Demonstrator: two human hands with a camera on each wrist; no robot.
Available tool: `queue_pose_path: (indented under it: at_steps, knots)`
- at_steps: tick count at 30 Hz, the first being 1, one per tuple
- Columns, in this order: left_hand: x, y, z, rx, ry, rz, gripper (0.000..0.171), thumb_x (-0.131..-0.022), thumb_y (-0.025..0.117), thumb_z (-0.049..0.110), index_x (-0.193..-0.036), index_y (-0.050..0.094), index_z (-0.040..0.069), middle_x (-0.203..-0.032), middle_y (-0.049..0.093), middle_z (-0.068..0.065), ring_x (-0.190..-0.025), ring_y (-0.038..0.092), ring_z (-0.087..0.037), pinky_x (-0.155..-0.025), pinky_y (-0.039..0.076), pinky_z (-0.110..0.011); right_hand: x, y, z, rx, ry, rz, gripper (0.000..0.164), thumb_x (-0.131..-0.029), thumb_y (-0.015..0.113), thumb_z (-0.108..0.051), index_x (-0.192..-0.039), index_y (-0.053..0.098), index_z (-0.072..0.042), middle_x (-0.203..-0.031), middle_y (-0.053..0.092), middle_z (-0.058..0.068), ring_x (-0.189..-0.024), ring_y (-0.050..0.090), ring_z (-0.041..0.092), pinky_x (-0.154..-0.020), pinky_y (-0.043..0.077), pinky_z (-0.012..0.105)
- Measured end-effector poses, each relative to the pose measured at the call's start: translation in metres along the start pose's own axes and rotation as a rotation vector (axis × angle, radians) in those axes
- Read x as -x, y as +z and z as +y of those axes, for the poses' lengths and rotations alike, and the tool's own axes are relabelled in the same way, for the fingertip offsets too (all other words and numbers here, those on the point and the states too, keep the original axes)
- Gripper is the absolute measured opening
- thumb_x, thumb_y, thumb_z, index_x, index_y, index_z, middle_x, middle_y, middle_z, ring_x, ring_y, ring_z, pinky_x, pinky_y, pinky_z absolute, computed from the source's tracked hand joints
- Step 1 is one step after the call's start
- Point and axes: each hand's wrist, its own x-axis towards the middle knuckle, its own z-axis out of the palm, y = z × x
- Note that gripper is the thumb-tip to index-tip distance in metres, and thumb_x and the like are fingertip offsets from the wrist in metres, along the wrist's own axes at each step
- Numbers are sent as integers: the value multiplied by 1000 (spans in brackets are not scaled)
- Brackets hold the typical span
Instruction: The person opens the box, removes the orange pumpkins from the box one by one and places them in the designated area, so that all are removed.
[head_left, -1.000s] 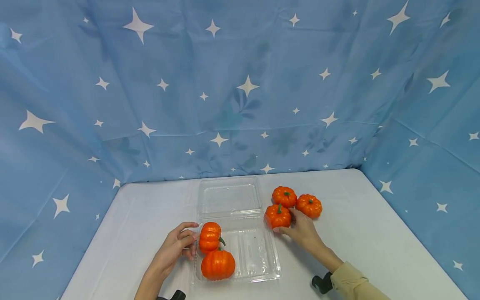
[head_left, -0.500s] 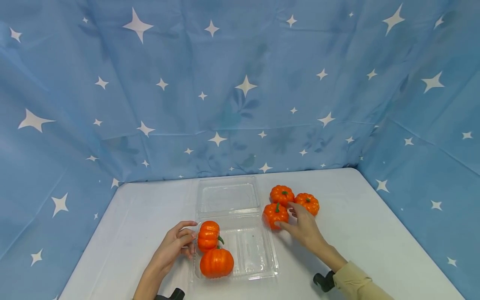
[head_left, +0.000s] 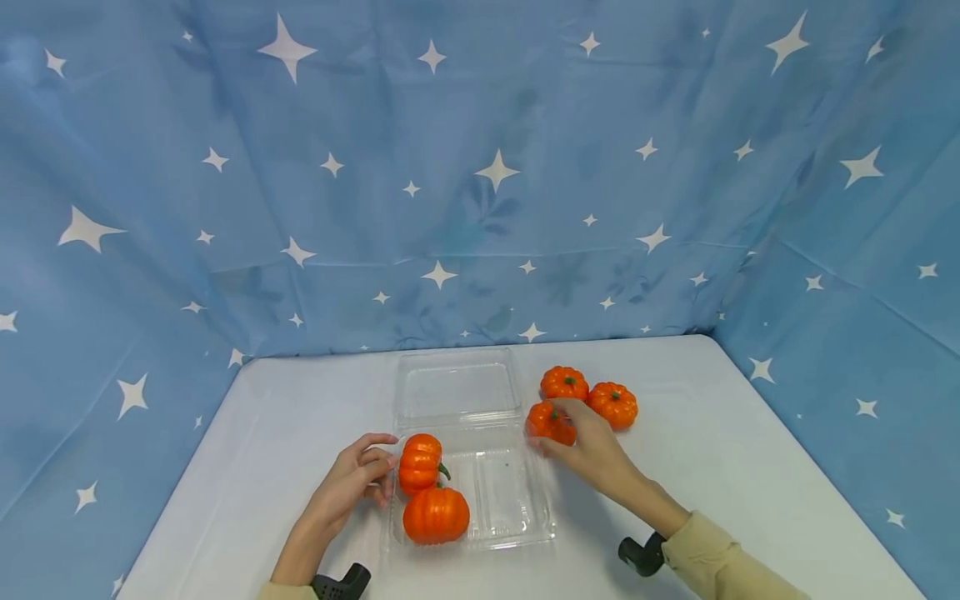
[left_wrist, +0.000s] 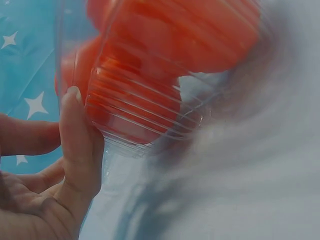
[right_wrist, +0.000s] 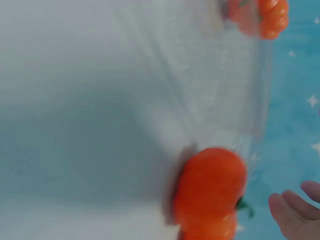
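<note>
The right hand [head_left: 596,450] is spread loosely over one small orange pumpkin [head_left: 549,426], thumb and fingers apart around it; firm contact cannot be made out, and the right wrist view is blurred. The left hand [head_left: 347,482] has its fingers loosely bent and parted, with a fingertip against the left wall of a clear plastic clamshell box [head_left: 517,504]. Inside that box's base sit two pumpkins: a ribbed one [head_left: 420,467] tipped over along the left wall, and a rounder one [head_left: 437,517] in the near left corner. Beyond the right hand, toward the desk's far edge, are two more, the farther pumpkin [head_left: 564,382] and the rightmost pumpkin [head_left: 613,406], making five altogether. The one lid [head_left: 453,387] lies open toward the far edge of the white desk [head_left: 720,450]. One starry blue curtain [head_left: 367,233] hangs behind.
</note>
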Motion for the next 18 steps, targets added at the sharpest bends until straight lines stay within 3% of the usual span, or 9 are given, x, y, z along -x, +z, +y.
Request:
queue_pose_path:
  at_steps: [5,13,18]
  knots:
    - [1,-2,2,-29,12,-10,46,-102,56,9,-143,41,-6,-86,62,-7,-62,58,-17,-54,57,-27,-5,4,-22,-42,11,-112,64,-88,83,-32,-137,59,2,-134,64,18,-119,64,36,-98,57,52]
    - [0,-4,10,-69,17,2,44,-99,54,5,-140,43,-8,-88,63,-10,-60,57,-17,-53,55,-26,-17,24,-52,-184,110,-360,63,-87,80,-36,-132,62,3,-130,67,20,-115,67,35,-92,60,46]
    - [-1,-2,13,-99,16,7,43,-98,54,3,-138,44,-9,-88,63,-11,-59,57,-16,-52,56,-25,-22,33,-66,-196,135,-485,62,-88,79,-38,-132,63,2,-129,67,17,-113,68,32,-90,61,46]
